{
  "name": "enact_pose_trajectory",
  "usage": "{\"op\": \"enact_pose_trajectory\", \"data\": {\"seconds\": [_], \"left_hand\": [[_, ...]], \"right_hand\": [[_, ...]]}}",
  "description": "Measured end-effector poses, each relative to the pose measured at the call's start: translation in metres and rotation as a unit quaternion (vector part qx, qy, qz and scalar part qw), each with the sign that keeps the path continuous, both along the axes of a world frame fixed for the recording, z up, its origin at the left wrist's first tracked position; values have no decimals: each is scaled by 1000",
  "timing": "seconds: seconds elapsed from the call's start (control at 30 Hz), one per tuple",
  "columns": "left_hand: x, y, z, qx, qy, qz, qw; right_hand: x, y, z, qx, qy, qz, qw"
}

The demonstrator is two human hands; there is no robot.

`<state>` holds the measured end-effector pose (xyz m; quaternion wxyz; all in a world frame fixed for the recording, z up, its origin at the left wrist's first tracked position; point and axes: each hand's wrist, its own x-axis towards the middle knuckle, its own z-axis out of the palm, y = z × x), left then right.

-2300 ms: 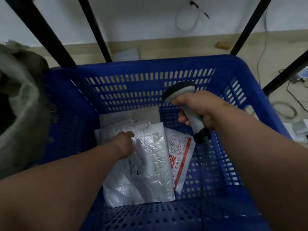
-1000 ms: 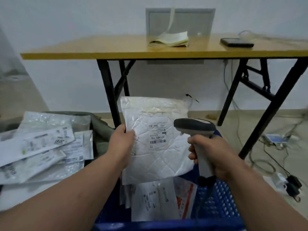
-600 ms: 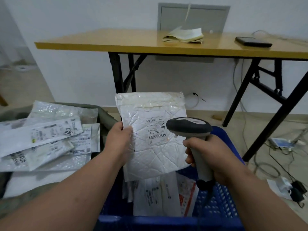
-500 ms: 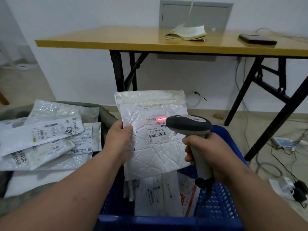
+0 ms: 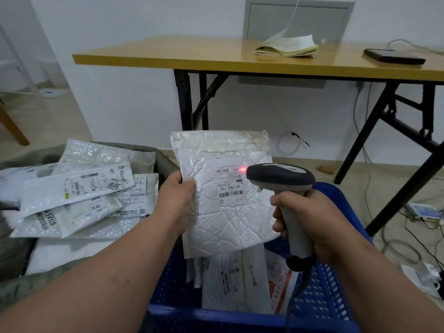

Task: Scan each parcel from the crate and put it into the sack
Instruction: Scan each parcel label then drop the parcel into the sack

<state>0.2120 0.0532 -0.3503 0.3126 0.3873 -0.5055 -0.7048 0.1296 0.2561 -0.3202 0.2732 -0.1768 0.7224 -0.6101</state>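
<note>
Scanning parcel (image 5: 223,195) above crate (image 5: 319,306) | left hand (image 5: 176,195) pinches its left edge | right hand (image 5: 310,219) wrapped round scanner (image 5: 281,179) | risk: red dot sits beside upper barcode, may misread; slack mailer could sag | sack (image 5: 165,162) left.

Both bare forearms reach forward and up from the bottom corners of the view, drawing toward each other. The left hand (image 5: 176,195) is raised with its back to the camera, thumb pinching the left edge of a white crinkled bubble-mailer parcel (image 5: 228,195) and fingers hidden behind it. The right hand (image 5: 310,219), level with it and a little to the right, has its fingers curled round the grey grip of a dark-headed handheld barcode scanner (image 5: 283,183).
</note>
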Motion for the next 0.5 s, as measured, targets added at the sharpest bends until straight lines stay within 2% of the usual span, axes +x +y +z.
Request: {"op": "enact_pose_trajectory", "data": {"seconds": [0.5], "left_hand": [[9,-9,2,-7,-1,-11,1000]], "right_hand": [[1,-14,-4,-3,3,10,1000]]}}
